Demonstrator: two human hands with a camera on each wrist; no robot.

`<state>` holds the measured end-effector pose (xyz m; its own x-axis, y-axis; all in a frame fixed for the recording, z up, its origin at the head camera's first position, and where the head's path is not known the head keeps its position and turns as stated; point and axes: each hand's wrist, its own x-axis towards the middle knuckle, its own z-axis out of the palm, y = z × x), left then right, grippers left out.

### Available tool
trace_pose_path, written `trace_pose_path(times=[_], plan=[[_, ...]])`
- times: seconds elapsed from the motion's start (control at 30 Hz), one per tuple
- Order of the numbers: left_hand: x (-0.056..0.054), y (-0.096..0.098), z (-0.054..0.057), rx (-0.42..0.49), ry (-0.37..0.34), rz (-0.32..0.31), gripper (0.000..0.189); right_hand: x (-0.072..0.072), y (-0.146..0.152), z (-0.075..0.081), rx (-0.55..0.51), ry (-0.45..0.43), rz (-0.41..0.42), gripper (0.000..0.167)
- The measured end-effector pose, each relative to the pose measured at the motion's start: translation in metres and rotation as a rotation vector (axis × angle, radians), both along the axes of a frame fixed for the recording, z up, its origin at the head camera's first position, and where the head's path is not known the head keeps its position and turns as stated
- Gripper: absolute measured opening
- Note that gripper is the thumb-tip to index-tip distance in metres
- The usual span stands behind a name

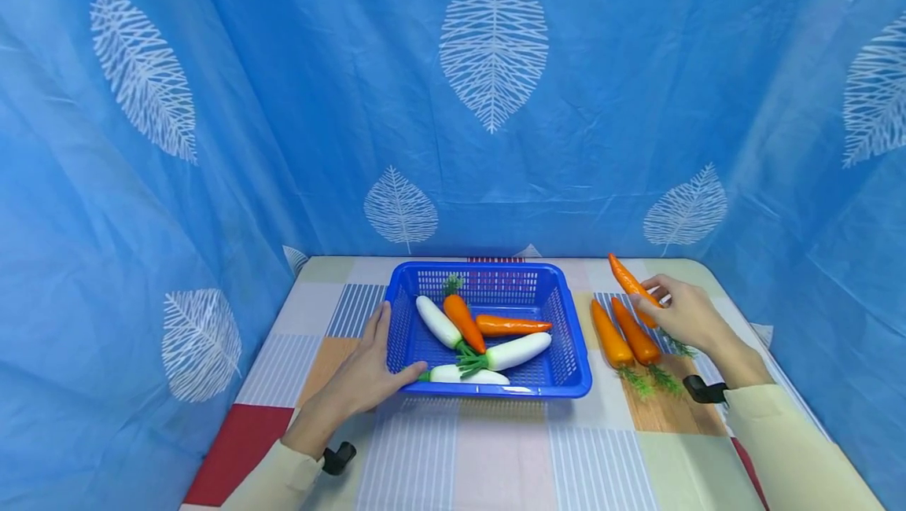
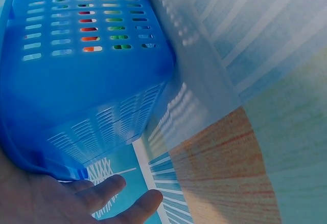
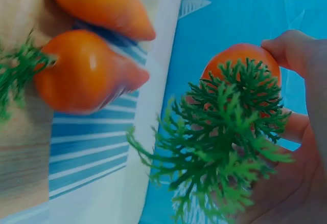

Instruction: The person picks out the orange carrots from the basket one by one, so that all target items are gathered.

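Note:
At the right of the head view, my right hand (image 1: 692,316) pinches an orange carrot (image 1: 626,278) between thumb and fingers, its tip pointing away. The right wrist view shows its leafy green top (image 3: 225,127) toward the camera. Two more carrots (image 1: 607,336) lie side by side below it on the tablecloth. My left hand (image 1: 362,376) rests against the left front corner of a blue plastic basket (image 1: 488,391), fingers extended along its outer side. Inside the basket are two carrots (image 1: 463,322) and three white radishes (image 1: 519,351) with green tops.
A patchwork-patterned tablecloth (image 1: 495,448) covers the table. Blue curtains (image 1: 340,102) with white leaf prints hang behind and on both sides, close to the table edges. The two loose carrots lie just right of the basket.

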<state>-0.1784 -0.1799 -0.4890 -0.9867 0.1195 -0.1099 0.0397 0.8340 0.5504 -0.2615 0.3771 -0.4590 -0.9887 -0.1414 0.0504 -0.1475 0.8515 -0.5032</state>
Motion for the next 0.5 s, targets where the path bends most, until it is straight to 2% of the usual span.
trace_pose_path(times=[0.27, 0.5], plan=[[0.000, 0.000, 0.001, 0.004, 0.002, 0.004, 0.132, 0.006, 0.019, -0.014, -0.009, -0.058, -0.031, 0.052], [0.000, 0.001, -0.001, -0.001, 0.010, 0.007, 0.133, 0.009, 0.033, -0.025, 0.057, -0.059, -0.056, 0.057]])
